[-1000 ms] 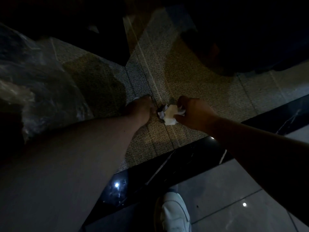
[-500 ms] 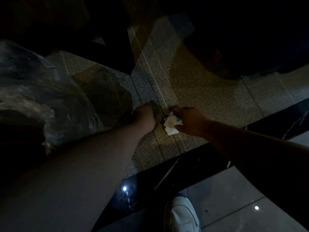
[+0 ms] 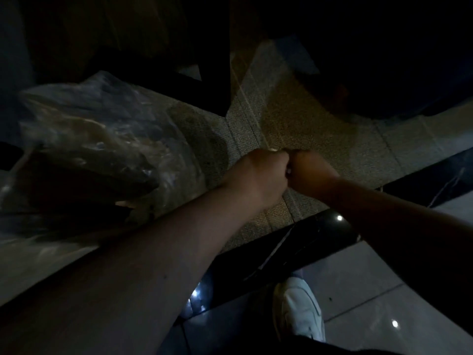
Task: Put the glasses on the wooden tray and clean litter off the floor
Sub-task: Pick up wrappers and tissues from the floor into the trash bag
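Barely visible white litter between touching left hand and right hand.

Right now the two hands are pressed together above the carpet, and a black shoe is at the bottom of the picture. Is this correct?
Not quite: the shoe is white, not black, as the head view shows. The rest holds: the left hand and the right hand meet, fists closed, above the carpet.
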